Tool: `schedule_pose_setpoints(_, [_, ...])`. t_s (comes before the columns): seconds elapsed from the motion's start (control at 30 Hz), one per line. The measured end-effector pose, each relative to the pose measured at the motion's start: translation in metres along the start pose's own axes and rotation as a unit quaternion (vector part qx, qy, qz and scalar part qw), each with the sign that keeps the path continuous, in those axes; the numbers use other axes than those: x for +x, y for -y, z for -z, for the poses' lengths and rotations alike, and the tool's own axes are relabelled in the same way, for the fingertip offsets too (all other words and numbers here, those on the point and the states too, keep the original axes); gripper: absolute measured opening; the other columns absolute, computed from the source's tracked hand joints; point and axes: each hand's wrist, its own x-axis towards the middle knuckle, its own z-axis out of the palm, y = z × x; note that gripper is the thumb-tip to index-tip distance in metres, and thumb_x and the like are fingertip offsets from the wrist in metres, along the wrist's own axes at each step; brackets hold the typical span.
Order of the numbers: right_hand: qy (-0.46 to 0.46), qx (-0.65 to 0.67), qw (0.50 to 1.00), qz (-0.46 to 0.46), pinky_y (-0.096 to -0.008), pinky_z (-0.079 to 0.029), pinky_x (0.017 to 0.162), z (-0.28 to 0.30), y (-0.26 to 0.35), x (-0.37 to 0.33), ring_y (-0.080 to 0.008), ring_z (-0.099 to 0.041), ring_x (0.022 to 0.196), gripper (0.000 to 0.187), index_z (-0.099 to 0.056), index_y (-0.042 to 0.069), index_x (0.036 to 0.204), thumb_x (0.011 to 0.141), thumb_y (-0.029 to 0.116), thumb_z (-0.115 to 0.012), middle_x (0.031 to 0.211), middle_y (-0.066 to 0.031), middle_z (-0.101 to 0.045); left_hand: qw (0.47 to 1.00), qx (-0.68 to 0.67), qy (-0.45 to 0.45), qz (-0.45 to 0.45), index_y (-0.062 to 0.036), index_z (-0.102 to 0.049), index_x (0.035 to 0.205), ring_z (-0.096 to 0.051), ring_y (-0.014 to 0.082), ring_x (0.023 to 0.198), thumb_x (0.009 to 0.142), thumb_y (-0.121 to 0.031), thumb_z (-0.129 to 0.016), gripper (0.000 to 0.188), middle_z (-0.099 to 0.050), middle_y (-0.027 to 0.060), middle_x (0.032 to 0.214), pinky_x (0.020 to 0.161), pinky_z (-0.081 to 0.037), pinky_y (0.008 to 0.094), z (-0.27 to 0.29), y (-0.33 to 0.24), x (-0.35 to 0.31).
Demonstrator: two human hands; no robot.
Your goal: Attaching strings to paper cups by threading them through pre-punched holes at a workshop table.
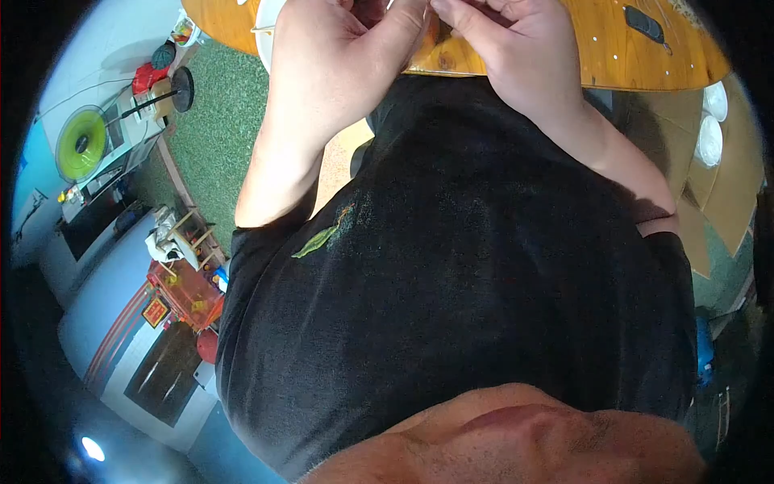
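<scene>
At the top edge, my left hand [347, 56] and my right hand [520, 44] meet over the near edge of a wooden table [597, 68]. Thumbs and fingers are bent into a pinch on both, fingertips nearly touching. Whatever lies between them is cut off by the frame and covered by the fingers, so I cannot make it out. Beside the left wrist, a white dish [264, 44] is partly hidden, with a thin pale stick [263, 30] at its rim.
A black key fob [643, 24] and small white specks lie on the table's right part. White bowls [709, 141] sit beside cardboard [677, 169] at right. On the left are green carpet [230, 97], a standing fan [81, 143] and a red, clear-sided case [189, 294].
</scene>
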Motion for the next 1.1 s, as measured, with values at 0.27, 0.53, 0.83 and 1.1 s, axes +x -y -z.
schedule_pose_setpoints(0.27, [-0.009, -0.004, 0.995, 0.096, -0.0206, -0.047, 0.064, -0.002, -0.003, -0.002, -0.0052, -0.062, 0.075, 0.007, -0.060, -0.002, 0.095, 0.096, -0.007, -0.065, 0.084, -0.0026, -0.066, 0.990, -0.057, -0.080, -0.099, -0.0001, -0.062, 0.095, -0.055, 0.0035, 0.065, 0.096, 0.004, -0.066, 0.006, -0.058, -0.0023, 0.076, 0.055, -0.040, 0.0202, -0.009, 0.007, 0.001])
schedule_pose_setpoints(0.53, [0.007, 0.105, 0.978, 0.180, -0.0204, -0.047, 0.065, -0.007, -0.024, 0.007, -0.0055, -0.062, 0.075, 0.007, -0.060, -0.001, 0.096, 0.096, -0.007, -0.065, 0.085, -0.0029, -0.067, 0.952, 0.196, -0.024, -0.235, 0.0006, -0.065, 0.092, -0.058, 0.0132, 0.059, 0.093, 0.004, -0.068, 0.005, -0.057, 0.0076, 0.076, 0.053, -0.044, 0.0268, 0.000, 0.001, -0.004])
schedule_pose_setpoints(0.83, [-0.019, -0.023, 0.994, 0.106, -0.0216, -0.050, 0.066, -0.002, -0.004, -0.008, -0.0078, -0.064, 0.074, 0.008, -0.061, -0.001, 0.094, 0.095, -0.008, -0.065, 0.084, -0.0039, -0.066, 0.951, 0.247, 0.009, -0.185, 0.0009, -0.065, 0.095, -0.057, 0.0262, 0.061, 0.086, 0.001, -0.070, 0.010, -0.055, 0.0135, 0.078, 0.055, -0.043, 0.0355, 0.007, -0.002, -0.004])
schedule_pose_setpoints(1.1, [-0.007, 0.202, 0.930, 0.306, -0.0227, -0.051, 0.067, -0.007, -0.033, 0.005, -0.0096, -0.065, 0.073, 0.008, -0.061, -0.003, 0.093, 0.094, -0.011, -0.064, 0.083, -0.0053, -0.066, 0.963, 0.213, 0.026, -0.162, 0.0012, -0.064, 0.095, -0.057, 0.0234, 0.062, 0.087, -0.001, -0.069, 0.010, -0.058, 0.0126, 0.079, 0.056, -0.043, 0.0327, 0.011, -0.011, -0.004])
